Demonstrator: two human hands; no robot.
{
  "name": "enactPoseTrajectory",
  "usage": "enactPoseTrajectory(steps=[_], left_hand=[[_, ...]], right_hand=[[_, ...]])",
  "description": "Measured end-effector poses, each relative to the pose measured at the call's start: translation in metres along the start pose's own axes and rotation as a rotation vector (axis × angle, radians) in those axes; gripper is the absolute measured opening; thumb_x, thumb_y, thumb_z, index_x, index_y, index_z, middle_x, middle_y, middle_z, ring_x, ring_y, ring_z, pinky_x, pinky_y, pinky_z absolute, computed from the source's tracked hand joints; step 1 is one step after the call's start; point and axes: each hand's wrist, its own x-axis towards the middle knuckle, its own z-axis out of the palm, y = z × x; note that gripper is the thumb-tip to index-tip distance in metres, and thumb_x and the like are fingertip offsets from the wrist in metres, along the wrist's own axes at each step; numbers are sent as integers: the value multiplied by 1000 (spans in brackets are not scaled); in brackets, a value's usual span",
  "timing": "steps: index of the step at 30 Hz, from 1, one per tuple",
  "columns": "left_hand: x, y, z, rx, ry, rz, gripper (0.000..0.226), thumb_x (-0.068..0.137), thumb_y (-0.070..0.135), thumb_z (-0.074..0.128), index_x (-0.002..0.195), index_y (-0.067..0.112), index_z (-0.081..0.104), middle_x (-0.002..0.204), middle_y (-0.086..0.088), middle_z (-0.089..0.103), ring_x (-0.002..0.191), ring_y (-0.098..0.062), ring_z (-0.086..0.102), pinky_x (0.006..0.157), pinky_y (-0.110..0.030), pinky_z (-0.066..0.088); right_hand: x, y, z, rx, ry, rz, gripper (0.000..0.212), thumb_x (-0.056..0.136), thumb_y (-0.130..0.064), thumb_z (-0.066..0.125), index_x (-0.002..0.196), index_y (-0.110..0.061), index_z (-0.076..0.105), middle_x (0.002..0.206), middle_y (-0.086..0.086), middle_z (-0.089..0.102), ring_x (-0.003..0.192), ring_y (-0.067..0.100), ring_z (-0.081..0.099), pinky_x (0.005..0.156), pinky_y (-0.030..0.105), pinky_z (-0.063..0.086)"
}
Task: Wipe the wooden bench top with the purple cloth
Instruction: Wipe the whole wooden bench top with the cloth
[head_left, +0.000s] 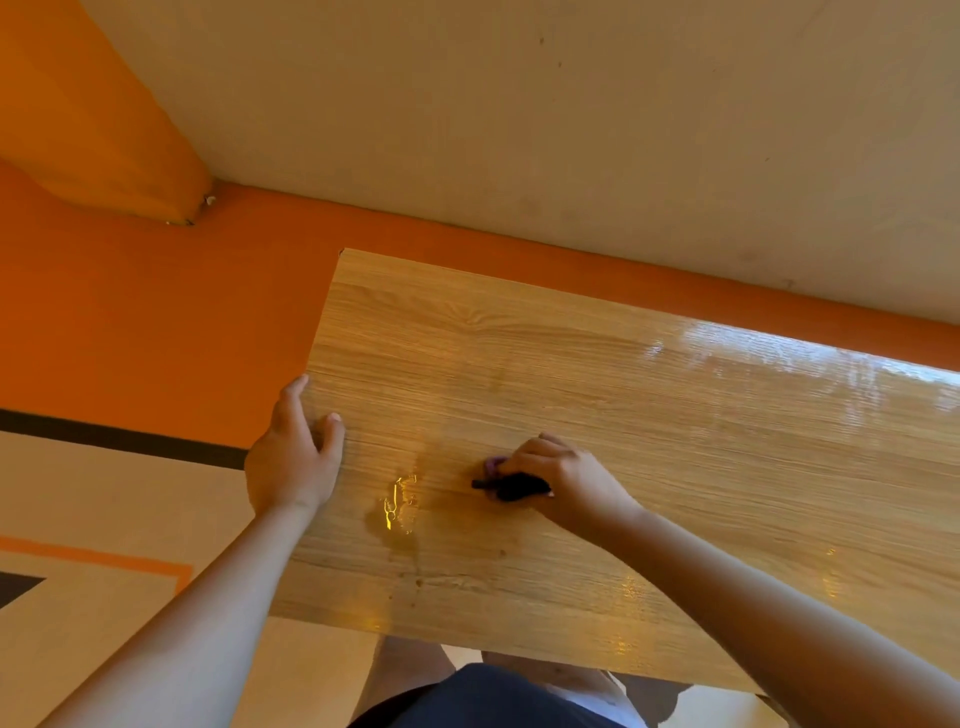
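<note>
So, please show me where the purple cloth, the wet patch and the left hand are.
Small purple cloth (493, 462), head view: the bit showing beyond the right hand's fingers.
Shiny wet patch (397, 506), head view: its bright glare.
Left hand (291, 462), head view: the back of the hand.

Orange floor (156, 322) meets a cream wall (519, 114).

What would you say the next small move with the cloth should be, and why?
Probably slide the right hand, bunched over the purple cloth, leftward across the bench top to the wet patch. That glistening puddle lies just beside the cloth and looks unwiped, while the left hand rests at the bench's left edge, steadying it.
</note>
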Motion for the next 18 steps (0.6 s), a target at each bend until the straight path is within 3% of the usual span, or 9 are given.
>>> enactPoseTrajectory(steps=[4, 7, 13, 15, 18], left_hand=[[1, 0, 2, 0, 6, 5, 51, 96, 35, 49, 141, 20, 31, 113, -15, 65, 51, -15, 45, 45, -21, 27], [2, -1, 3, 0, 6, 5, 51, 95, 35, 50, 141, 21, 32, 109, -14, 66, 52, -17, 46, 44, -21, 27], [3, -3, 4, 13, 25, 21, 51, 95, 36, 49, 141, 19, 33, 101, -14, 66, 53, -22, 49, 44, -23, 27], [3, -4, 4, 9, 21, 14, 52, 95, 37, 48, 141, 20, 32, 104, -14, 66, 58, -27, 54, 48, -26, 33], [2, -4, 5, -3, 29, 11, 52, 96, 37, 47, 142, 21, 30, 111, -13, 65, 57, -21, 52, 49, -27, 35]], right_hand=[[27, 13, -20, -50, 75, -42, 26, 81, -20, 72, 107, -13, 69, 100, 5, 67, 93, 21, 61, 81, 37, 54], [74, 40, -49, -98, 248, 134, 26, 82, -16, 72, 106, -11, 68, 103, 7, 63, 95, 25, 59, 84, 42, 52], [141, 72, -84, -94, 415, 317, 29, 85, -26, 68, 112, -15, 66, 108, 6, 62, 102, 23, 56, 83, 33, 46], [138, 66, -78, -80, 429, 335, 30, 85, -27, 68, 112, -15, 67, 107, 6, 63, 101, 23, 56, 81, 32, 46], [110, 45, -55, -82, 344, 299, 31, 83, -18, 69, 114, -17, 66, 110, 3, 63, 101, 23, 58, 82, 30, 45]])
